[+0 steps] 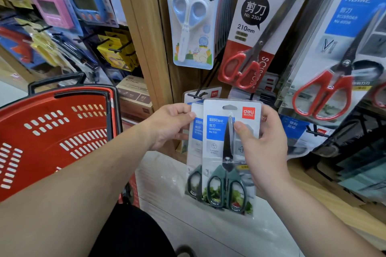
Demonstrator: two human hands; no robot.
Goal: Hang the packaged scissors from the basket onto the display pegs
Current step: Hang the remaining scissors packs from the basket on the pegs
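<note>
Two carded packs of green-handled kitchen scissors overlap in front of me. My right hand (pixel 264 148) grips the front pack (pixel 219 152) by its right edge, thumb across the blade. My left hand (pixel 167 126) pinches the top left corner of the rear pack (pixel 195 152), which shows only as a strip behind the front one. A black display peg (pixel 195 95) juts out just above the packs, with a card hanging behind it. The red shopping basket (pixel 52 137) stands at the left; its inside is out of sight.
Hanging above are blue children's scissors (pixel 193 21), red-handled office scissors (pixel 257 35) and red-handled home scissors (pixel 334 73). A wooden post (pixel 144 33) divides this panel from pegs with timers at the left. Cardboard boxes (pixel 133 96) sit behind the basket.
</note>
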